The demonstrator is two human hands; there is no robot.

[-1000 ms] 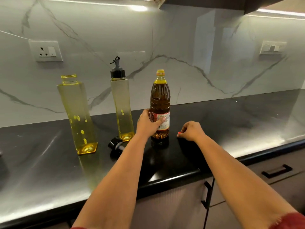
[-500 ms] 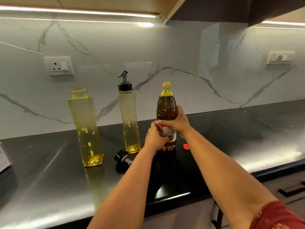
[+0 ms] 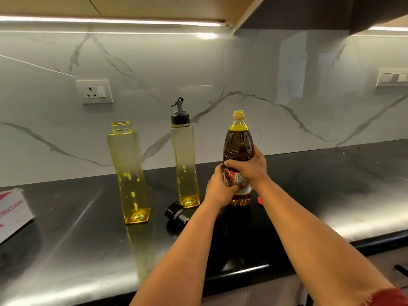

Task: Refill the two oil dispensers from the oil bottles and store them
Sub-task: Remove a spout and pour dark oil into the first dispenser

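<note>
My two forearms reach out over the front edge of the black countertop (image 3: 77,235), and everything here I place against the oil bottle (image 3: 238,146) they meet on. My left hand (image 3: 218,191) grips the bottle low down on its near left side, fingers curled round the label. My right hand (image 3: 249,168) wraps round it just above, across the top of the label, thumb and fingers closed on the brown plastic. The bottle stands upright with dark oil nearly up to its neck; its mouth is uncapped, and I cannot tell whether its base touches the counter or hangs just above it.

Just right of the bottle's base, partly hidden by my right wrist, a small red cap (image 3: 260,200) lies on the counter. Near-left of the bottle, a black pourer cap (image 3: 175,214) lies on its side. Directly left of the bottle and just behind that cap stands the capped dispenser (image 3: 184,160), a tall square clear one with a black spout top and a little yellow oil at the bottom. Further left stands the open dispenser (image 3: 130,173), its threaded neck bare, only a thin pool of oil in its base and droplets on its walls. Far left of the bottle, at the frame's edge, sits a white and red box (image 3: 13,213).

Behind the bottle rises the marble backsplash (image 3: 242,74), with a wall socket (image 3: 94,91) up to the left and a switch plate (image 3: 391,77) far right.
</note>
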